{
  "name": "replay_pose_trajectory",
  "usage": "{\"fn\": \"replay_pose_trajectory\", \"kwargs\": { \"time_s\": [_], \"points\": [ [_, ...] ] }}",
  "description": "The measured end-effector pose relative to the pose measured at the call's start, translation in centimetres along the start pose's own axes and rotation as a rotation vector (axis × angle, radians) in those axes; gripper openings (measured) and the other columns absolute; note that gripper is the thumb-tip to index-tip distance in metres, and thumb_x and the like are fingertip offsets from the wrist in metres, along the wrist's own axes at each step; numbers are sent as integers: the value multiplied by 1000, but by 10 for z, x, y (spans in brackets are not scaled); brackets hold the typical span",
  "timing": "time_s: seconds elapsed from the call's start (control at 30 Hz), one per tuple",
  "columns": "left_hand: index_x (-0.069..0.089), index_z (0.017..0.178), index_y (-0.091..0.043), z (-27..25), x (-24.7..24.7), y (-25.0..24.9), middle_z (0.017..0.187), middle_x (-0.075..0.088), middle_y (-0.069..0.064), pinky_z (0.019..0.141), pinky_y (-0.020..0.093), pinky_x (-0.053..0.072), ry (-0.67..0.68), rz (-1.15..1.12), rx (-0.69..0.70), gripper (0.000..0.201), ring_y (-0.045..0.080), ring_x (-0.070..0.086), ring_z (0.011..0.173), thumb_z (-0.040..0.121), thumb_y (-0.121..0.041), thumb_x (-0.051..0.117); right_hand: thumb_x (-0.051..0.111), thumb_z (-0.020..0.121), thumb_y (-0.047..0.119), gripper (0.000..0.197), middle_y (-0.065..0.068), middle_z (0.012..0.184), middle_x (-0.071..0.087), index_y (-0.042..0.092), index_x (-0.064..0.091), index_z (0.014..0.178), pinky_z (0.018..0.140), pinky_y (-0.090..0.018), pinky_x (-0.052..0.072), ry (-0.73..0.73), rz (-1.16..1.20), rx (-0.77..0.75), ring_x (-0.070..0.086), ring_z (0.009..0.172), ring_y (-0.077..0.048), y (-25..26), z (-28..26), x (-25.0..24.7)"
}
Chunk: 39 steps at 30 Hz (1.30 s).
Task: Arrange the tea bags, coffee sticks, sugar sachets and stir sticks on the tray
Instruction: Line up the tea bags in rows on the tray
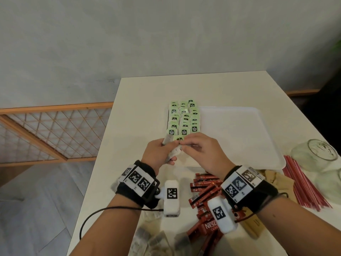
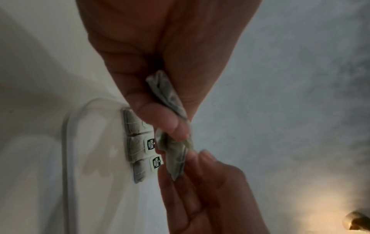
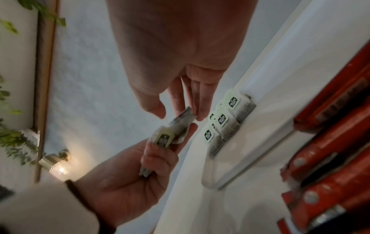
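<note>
Green-tagged tea bags (image 1: 183, 119) lie in three columns on the left part of the white tray (image 1: 230, 135). Just in front of them my left hand (image 1: 156, 154) grips a small bundle of tea bags (image 1: 170, 147) above the tray's near left corner. My right hand (image 1: 195, 146) meets it from the right and pinches one tea bag (image 2: 176, 158) at the bundle's top end. The right wrist view shows the bundle (image 3: 166, 137) in the left hand (image 3: 140, 166), with the right fingertips (image 3: 198, 110) on its far end and the laid rows (image 3: 226, 123) beyond.
Red coffee sticks (image 1: 204, 189) are piled under my right wrist. Brown sugar sachets (image 1: 276, 179), red stir sticks (image 1: 302, 183) and a tipped glass jar (image 1: 317, 154) lie to the right. Loose tea bags (image 1: 153, 241) sit at the near edge. The table's left edge drops to the floor.
</note>
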<state>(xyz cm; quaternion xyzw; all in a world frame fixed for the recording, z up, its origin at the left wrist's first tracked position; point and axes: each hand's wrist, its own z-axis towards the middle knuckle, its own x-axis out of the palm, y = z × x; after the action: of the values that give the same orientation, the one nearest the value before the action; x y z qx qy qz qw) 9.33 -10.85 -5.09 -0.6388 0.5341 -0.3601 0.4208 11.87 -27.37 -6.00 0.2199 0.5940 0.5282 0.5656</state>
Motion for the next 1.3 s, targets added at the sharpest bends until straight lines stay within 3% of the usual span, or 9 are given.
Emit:
{"fn": "replay_pose_trajectory", "kwargs": {
  "time_s": [0.13,0.27,0.4,0.5,0.67,0.8,1.0,1.13,1.3],
  "points": [
    [65,92,-2,-1,3,-3,66,58,4,39,22,44,18,69,35,17,13,53,42,89,-18,70,66,90,26,25,7,105,64,26,67,115,77,-16,49,-75,80,140,66,85,-9,0,11,-13],
    [68,93,-5,-2,6,-1,69,63,5,39,22,43,56,118,59,13,14,54,42,90,-18,69,67,90,23,6,7,82,69,21,72,93,68,-18,49,20,15,189,65,66,-6,-5,18,-17],
    [69,95,-1,-1,-1,5,69,61,8,40,24,46,16,155,83,20,14,53,43,95,-19,62,68,89,24,11,6,70,68,15,71,84,57,-14,42,168,-109,301,65,59,-7,-24,18,-24],
    [67,98,5,3,-9,9,69,61,9,43,25,48,-19,170,75,29,14,53,46,97,-22,59,67,90,23,10,9,67,65,16,70,83,54,-12,41,100,-221,351,63,61,-11,-40,22,-32],
    [70,104,-4,10,-15,14,78,62,7,49,23,49,-55,128,55,23,10,55,54,99,-19,54,69,89,22,10,7,76,66,13,73,86,65,-28,52,-98,-242,271,61,65,-12,-49,39,-37],
    [70,107,-6,12,-14,15,77,62,3,52,22,51,-28,48,-4,22,9,54,58,100,-16,52,70,88,20,10,8,77,66,12,74,90,69,-32,56,-125,-204,265,60,64,-10,-51,51,-32],
    [69,106,-7,8,-12,10,68,61,1,48,22,48,-17,-12,-35,23,8,50,50,100,-22,53,72,85,30,16,1,88,66,23,73,100,69,-25,47,-133,-263,274,54,67,-4,-57,56,-31],
    [65,113,-2,8,-12,2,98,73,17,44,21,43,53,-31,-61,29,10,44,47,102,-23,49,75,83,25,46,4,103,52,40,60,123,68,-16,40,-89,-276,97,46,60,-4,-50,46,-33],
    [63,115,4,10,-4,-3,108,67,28,44,21,44,94,-28,-93,34,9,45,46,101,-24,52,79,78,11,39,13,105,49,35,71,109,65,-12,41,98,-114,-108,43,60,-11,-33,38,-28]
  ]
}}
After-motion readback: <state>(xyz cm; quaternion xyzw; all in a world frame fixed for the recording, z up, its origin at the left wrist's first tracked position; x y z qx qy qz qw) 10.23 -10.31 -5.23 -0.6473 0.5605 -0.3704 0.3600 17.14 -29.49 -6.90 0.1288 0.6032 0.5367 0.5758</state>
